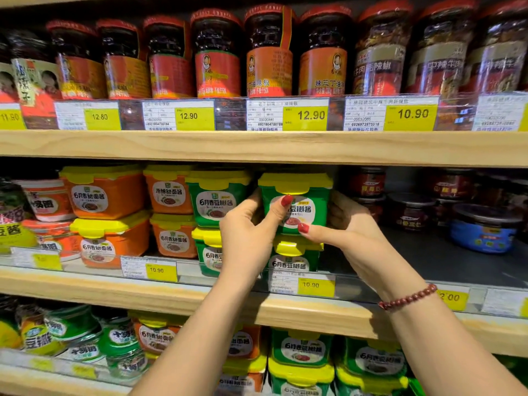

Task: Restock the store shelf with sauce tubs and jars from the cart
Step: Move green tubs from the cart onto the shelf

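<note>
While the left hand (248, 234) grips one side, right hand (353, 228) fingers curl round the green tub (307, 192)

Upper tub (303, 192): atop lower tub (294, 261), between your left hand (248, 227) and right hand (345, 224).
Left of it: stacked tubs (215, 200).

Both arms are stretched up and forward, forearms angling in toward each other. Left hand (248, 232) and right hand (345, 224) grip the green tub (310, 197) from either side, thumbs on its front, fingers curled round the sides.
</note>
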